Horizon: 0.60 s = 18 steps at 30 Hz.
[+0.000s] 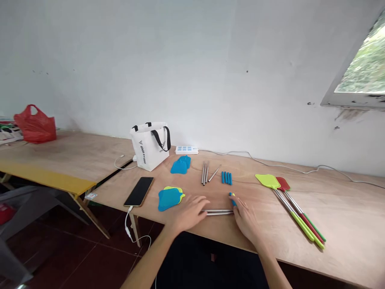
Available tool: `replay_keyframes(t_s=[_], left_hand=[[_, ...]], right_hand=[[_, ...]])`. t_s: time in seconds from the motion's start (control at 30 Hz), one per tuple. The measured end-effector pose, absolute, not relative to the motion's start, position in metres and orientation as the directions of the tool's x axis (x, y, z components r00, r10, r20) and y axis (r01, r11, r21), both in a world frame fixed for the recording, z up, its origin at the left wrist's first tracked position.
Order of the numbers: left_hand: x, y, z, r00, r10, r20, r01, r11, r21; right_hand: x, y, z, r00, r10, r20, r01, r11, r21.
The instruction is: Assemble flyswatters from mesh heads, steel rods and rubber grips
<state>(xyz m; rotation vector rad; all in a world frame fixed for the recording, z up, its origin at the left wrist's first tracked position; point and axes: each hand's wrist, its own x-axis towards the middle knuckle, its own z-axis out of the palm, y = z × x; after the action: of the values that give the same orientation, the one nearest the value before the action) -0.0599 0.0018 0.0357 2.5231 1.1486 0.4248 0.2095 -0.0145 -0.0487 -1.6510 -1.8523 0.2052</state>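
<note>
Red bag (37, 125): seen at far left, handles raised; its contents cannot be made out.
White bag (150, 150): stood upright near the wall, black straps hanging over; its inside is hidden.
Flat heads: a blue one (169, 199) is laid over a yellow-green one; more blue ones (179, 165) are stacked farther back.
Left hand (189, 212): fingers are curved over the rods' left ends; whether these are grasped or only touched cannot be told.
Metal rods (219, 213): two are laid side by side between the hands, long axes running left to right, near the table's front edge.
Blue sleeve (232, 199): partly covered by the right fingers, pointed away from the person, across the rods' line.
Right hand (245, 218): placed at the rods' right ends, fingers partly spread; whether anything is gripped cannot be told.
Fly swatters (297, 212): laid at right, handles pointed toward the near right.
</note>
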Motion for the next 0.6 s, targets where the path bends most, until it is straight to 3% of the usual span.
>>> replay_keyframes(t_s=[0.17, 0.4, 0.6], left_hand=[[-0.025, 0.008, 0.003, 0.588, 0.781, 0.210, 0.659, -0.613, 0.436], [-0.031, 0.015, 0.000, 0.555, 0.812, 0.181, 0.616, -0.548, 0.567], [-0.032, 0.018, -0.007, 0.552, 0.811, 0.195, 0.630, -0.559, 0.539]], right_hand=[[0.247, -0.003, -0.064, 0.042, 0.883, 0.467, 0.806, 0.246, -0.538], [0.246, -0.019, -0.039, 0.060, 0.945, 0.322, 0.852, 0.120, -0.510], [0.232, -0.014, -0.045, -0.006, 0.909, 0.416, 0.879, 0.203, -0.432]])
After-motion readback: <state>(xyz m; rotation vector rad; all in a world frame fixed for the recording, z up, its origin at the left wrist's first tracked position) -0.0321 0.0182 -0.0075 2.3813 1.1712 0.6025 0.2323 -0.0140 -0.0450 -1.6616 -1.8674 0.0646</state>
